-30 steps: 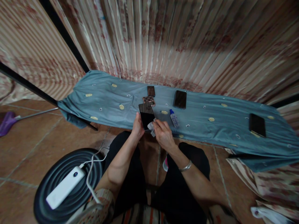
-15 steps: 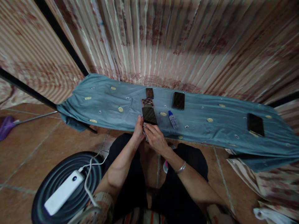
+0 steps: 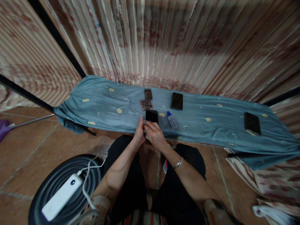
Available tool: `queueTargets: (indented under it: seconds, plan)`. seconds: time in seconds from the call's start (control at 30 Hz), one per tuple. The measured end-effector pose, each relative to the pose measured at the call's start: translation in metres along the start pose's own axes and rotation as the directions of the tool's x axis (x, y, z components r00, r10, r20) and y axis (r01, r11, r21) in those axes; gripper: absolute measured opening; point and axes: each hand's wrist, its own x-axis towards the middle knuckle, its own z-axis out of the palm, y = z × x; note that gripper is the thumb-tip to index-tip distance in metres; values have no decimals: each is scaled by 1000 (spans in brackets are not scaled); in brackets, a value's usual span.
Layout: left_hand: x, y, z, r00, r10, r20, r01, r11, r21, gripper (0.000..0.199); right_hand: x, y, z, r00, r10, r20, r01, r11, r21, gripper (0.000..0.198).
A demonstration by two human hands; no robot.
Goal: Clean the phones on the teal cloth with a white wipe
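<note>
A dark-screened phone (image 3: 152,116) juts out past my fingers at the bench's near edge, its lower part hidden by my hands. My left hand (image 3: 140,130) is closed around its left side, thumb up along the edge. Across its lower part lies my right hand (image 3: 155,134), fingers bent and together, pinching a small pale piece (image 3: 145,124) that looks like cloth; most of it is hidden. To the right of the phone lies a small clear bottle with a blue cap (image 3: 172,120). Just beyond it are two small brown items (image 3: 148,94), blurred.
A blue-green patterned cloth (image 3: 199,125) covers the narrow bench. Two more dark phones lie on it, one at the back (image 3: 177,101), another at the right (image 3: 252,123). A white power bank (image 3: 62,197) with a cable rests on a round black stool (image 3: 91,184) at lower left.
The phone has tilted and drawn in toward me, so less of its screen shows above my fingers. My right fingers have shifted slightly over it. The whole view has swung a little.
</note>
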Motion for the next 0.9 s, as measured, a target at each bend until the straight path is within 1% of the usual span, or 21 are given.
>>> queueTargets:
  seconds: [0.17, 0.27, 0.37, 0.47, 0.6, 0.8, 0.9]
  plan:
    - [0, -1, -3, 998, -51, 21, 51, 999, 18, 49, 2, 4, 1, 1000, -3, -23, 4, 1000, 10, 35]
    - [-1, -1, -2, 999, -45, 14, 44, 998, 39, 50, 2, 6, 1, 1000, -5, -23, 6, 1000, 9, 35]
    - [-3, -1, 0, 999, -37, -26, 39, 997, 73, 48, 2, 6, 2, 1000, -3, -20, 3, 1000, 9, 35]
    - [-5, -2, 2, 998, 11, -56, -6, 996, 90, 44, 3, 7, 4, 999, 20, -25, -19, 1000, 10, 37]
    - [-6, -5, 3, 998, 60, -16, -58, 992, 112, 41, 6, 12, 4, 999, 40, -34, -40, 999, -15, 39]
    - [-5, -10, 0, 992, 126, 16, -127, 970, 207, 42, 10, 21, 1, 998, 62, -13, -63, 997, -54, 43]
    - [-4, -13, -3, 991, 119, 62, -130, 967, 220, 46, 13, 26, -2, 996, 93, -2, -93, 992, -81, 44]
